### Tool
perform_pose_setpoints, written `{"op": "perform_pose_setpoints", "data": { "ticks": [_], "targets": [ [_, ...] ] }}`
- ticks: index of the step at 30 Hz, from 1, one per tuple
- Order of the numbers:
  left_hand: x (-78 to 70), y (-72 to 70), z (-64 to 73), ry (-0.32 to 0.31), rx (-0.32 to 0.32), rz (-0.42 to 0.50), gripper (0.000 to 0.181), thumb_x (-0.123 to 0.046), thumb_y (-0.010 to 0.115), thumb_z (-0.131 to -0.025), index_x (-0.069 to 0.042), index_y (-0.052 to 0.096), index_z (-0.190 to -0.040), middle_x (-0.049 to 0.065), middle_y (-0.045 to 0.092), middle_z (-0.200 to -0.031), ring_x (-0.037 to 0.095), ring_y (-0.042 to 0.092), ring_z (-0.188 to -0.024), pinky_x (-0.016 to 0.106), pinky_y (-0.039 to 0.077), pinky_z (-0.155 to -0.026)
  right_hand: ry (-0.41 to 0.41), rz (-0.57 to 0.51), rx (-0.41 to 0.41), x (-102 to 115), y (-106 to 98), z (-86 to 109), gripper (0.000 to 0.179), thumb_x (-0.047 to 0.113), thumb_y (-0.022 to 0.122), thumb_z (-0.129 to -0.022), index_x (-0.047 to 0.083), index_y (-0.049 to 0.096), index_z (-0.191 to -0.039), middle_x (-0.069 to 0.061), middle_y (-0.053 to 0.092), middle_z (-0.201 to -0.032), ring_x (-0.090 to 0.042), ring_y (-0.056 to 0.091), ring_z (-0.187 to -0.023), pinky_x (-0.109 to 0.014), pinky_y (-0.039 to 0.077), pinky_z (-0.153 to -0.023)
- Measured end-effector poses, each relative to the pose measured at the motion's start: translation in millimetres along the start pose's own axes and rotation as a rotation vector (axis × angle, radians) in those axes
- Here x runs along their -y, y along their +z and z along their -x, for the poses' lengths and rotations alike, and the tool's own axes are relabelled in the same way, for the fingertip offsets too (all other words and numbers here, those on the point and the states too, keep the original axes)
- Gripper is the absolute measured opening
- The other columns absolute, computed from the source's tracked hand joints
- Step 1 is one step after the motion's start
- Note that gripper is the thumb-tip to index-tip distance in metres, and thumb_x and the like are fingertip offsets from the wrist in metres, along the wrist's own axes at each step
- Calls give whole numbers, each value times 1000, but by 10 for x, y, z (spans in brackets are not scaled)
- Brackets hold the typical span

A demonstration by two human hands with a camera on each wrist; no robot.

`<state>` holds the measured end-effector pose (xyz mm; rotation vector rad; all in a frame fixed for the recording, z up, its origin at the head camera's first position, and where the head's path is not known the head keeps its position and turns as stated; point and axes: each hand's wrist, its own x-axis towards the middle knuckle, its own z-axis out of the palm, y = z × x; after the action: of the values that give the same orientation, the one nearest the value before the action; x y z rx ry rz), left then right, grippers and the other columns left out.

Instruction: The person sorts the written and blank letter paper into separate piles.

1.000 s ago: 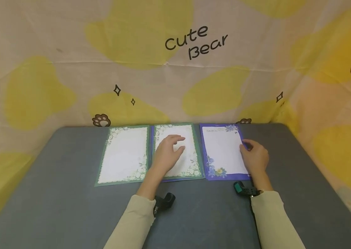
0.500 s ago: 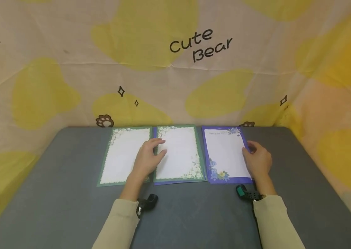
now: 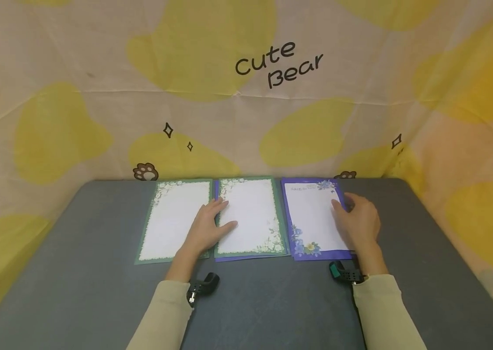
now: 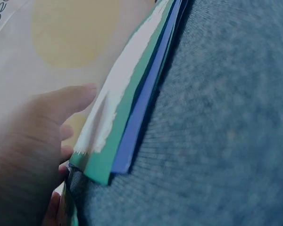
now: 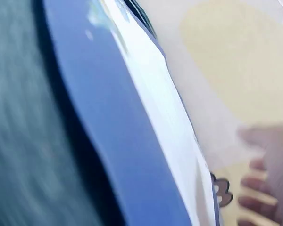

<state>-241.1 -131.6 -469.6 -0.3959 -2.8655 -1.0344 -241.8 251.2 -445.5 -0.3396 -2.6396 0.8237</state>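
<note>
Three sets of decorated letter paper lie in a row in the head view. The left green-bordered sheet and the middle green-bordered sheet have white flower corners; blue paper peeks out beneath the middle one. My left hand is at the boundary between these two, thumb spread over the middle sheet; firm contact is hard to judge. At the right lies a blue-bordered sheet with blue flowers. My right hand hovers by its right edge, and the right wrist view shows its loose fingers apart from the paper.
The dark grey table extends in front of the papers and to both sides. A cloth backdrop with yellow patches rises behind its far edge. Black wrist cameras hang below the hands.
My left hand has moved left from above the middle sheet to its left edge and straightened its fingers. The right thumb has lifted off the blue-bordered sheet's edge. The papers stay put.
</note>
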Motion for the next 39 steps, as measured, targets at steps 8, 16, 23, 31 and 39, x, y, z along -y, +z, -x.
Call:
{"op": "perform_pose_setpoints", "data": {
  "ticks": [8,16,23,31,39],
  "targets": [
    [13,-7,26,9,-12,-33,65,-39,73,-92,-6,55,-144,15,46,-158,39,33,-152,55,18,-127,-290,-237,139,381,212,71,52,38,73,-92,9,66,-134,-17,65,-135,-37,61,-119,-58,47,-98],
    [17,-6,20,13,5,-48,64,-40,77,-88,-9,59,-142,13,48,-156,39,33,-151,56,20,-127,-507,-215,357,631,424,257,62,37,77,-89,8,59,-141,-14,58,-147,-38,50,-140,-60,36,-116],
    [13,10,10,2,15,-65,68,-45,79,-85,-13,59,-142,12,49,-154,39,33,-151,58,24,-124,-651,-115,513,658,552,343,80,44,82,-82,8,53,-147,-15,44,-159,-38,31,-153,-62,23,-123],
    [-6,7,-11,41,66,-152,79,-56,77,-81,-16,55,-146,8,44,-160,37,28,-154,61,15,-126,-674,-58,578,625,585,357,83,48,81,-81,8,52,-148,-14,42,-160,-36,31,-153,-58,20,-126],
    [-15,5,-21,34,93,-167,82,-60,77,-80,-18,55,-147,7,43,-161,36,26,-155,61,14,-126,-679,-49,586,616,586,365,79,49,80,-82,9,55,-146,-14,42,-160,-37,32,-153,-58,19,-126]
  ]
}}
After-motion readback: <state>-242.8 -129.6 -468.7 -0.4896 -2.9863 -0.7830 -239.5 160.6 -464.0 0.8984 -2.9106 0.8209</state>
